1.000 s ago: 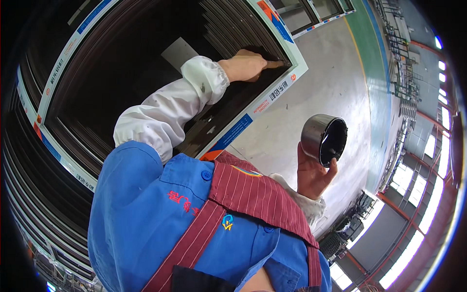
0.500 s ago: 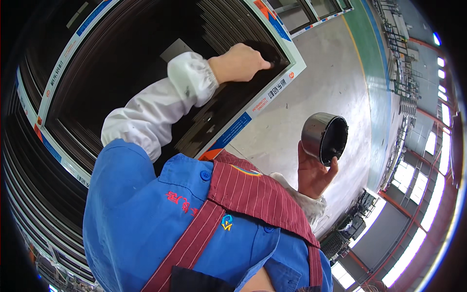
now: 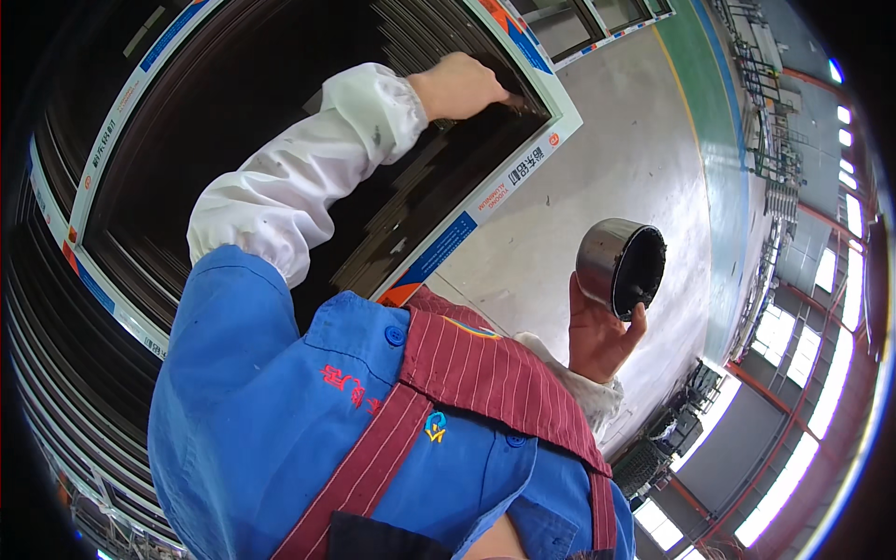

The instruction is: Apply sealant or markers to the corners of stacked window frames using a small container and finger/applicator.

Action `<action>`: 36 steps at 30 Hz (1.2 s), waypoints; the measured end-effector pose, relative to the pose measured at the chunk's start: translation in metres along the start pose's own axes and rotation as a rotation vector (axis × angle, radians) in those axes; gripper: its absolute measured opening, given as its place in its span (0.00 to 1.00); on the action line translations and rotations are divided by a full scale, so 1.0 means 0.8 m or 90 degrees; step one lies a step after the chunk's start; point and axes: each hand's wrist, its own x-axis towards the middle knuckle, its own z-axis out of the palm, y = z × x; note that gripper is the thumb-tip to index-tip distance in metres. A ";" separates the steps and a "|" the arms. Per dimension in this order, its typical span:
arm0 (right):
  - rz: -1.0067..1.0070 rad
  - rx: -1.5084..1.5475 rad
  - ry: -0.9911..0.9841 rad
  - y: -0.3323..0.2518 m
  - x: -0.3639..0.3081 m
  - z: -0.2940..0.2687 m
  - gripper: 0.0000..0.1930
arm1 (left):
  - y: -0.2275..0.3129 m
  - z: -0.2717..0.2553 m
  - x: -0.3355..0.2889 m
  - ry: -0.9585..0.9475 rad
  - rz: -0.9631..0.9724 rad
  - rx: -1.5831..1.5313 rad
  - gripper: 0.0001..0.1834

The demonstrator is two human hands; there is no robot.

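Note:
My left hand [image 3: 461, 86] reaches over a dark brown window frame [image 3: 485, 154]. Its index finger points out to the frame's inner corner, with the tip at or very close to the dark profile; the other fingers are partly hidden and look bent. I see nothing held in it. Off to the right, my right hand [image 3: 602, 341] grips a round metal cup [image 3: 602, 261] from below, thumb at the rim. The cup tilts with its mouth to the right, and dark, clumpy material coats its inside.
Printed protective tape [image 3: 457, 231] covers the frame's outer edge. More dark frames [image 3: 65, 308] are stacked at the left, and another frame [image 3: 611, 37] stands at the top. Pale floor [image 3: 644, 140] lies to the right, with a green strip [image 3: 709, 84] beyond.
My left hand has shifted up and slightly left along the frame's corner. My right hand and the cup have barely moved.

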 end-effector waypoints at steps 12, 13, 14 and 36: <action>-0.004 -0.009 0.001 0.003 -0.005 -0.001 0.34 | 0.032 -0.005 -0.015 0.023 -0.080 -0.303 0.31; -0.006 -0.008 -0.003 0.003 -0.006 -0.002 0.34 | 0.034 -0.004 -0.011 0.023 -0.081 -0.303 0.31; -0.005 -0.009 -0.003 0.004 -0.007 -0.001 0.34 | 0.036 -0.003 -0.009 0.009 -0.070 -0.312 0.31; -0.003 0.015 0.000 0.007 -0.008 -0.003 0.33 | 0.030 0.003 -0.015 0.104 -0.012 -0.275 0.28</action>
